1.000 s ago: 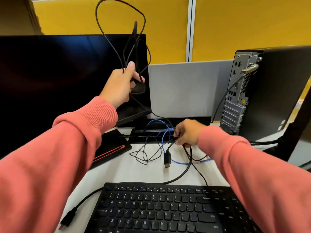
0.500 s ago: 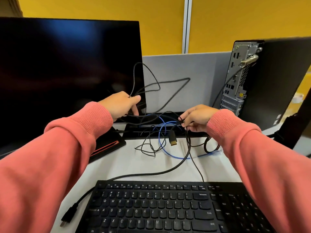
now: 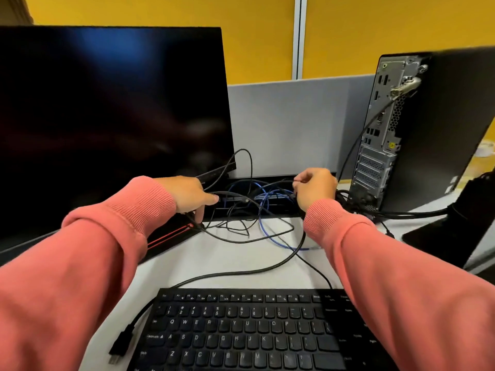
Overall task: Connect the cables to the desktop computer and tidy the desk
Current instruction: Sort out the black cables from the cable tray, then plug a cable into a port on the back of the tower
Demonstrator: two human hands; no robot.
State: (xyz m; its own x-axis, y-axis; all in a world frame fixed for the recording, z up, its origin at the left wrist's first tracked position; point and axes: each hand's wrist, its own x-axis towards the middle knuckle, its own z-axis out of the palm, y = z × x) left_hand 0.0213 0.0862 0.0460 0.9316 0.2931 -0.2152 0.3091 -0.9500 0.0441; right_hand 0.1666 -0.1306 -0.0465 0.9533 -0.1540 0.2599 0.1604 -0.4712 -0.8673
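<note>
Clearly limp and tangle-prone, the black cables pinched by the left hand and gripped by the right hand handle best near their plugs.

One head-worn view looks forward and down, close over the desk.

- We see a glossy black monitor at ten o'clock.
- Our sleeves — ribbed pink knit cloth.
- Computer at two o'clock — bare perforated metal.
- Matt plastic keyboard.
</note>
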